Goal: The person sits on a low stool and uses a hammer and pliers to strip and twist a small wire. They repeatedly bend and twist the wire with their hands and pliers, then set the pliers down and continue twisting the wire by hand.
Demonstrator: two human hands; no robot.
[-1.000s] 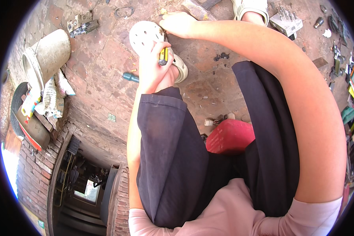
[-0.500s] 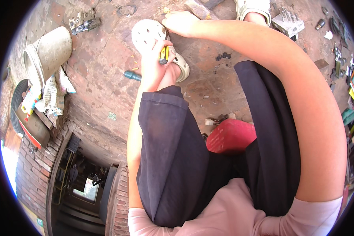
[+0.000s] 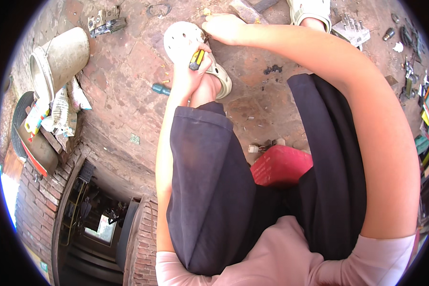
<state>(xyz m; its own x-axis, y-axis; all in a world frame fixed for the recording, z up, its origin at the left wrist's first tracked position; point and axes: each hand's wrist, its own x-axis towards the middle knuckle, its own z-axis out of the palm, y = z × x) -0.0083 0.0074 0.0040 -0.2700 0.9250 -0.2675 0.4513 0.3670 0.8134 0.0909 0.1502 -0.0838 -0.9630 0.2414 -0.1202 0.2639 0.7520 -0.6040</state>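
Observation:
My left hand [image 3: 188,66] is closed around the yellow and black handle of a tool [image 3: 197,60], above my left foot. The tool's other end is hidden, so I cannot tell its kind. Just right of the shoe's toe, my right hand [image 3: 222,28] is low over the ground with bent fingers. Those fingertips are partly hidden, and what they hold, if anything, I cannot make out. A small yellowish bit [image 3: 206,12] lies just beyond them. Under and beside my left hand is the cream clog [image 3: 180,34] on my left foot.
A teal cylindrical piece [image 3: 160,89] lies left of my left wrist. Farther left are a tipped whitish bucket [image 3: 66,55] and a metal engine part [image 3: 106,26]. A metal block with upright pins [image 3: 352,32] and scattered parts are at the right. I sit over a red container [image 3: 282,167].
The whole view has shifted slightly. My left hand has tilted the yellow and black handle a little, its near end swinging left. The right hand stays beside the clog's toe.

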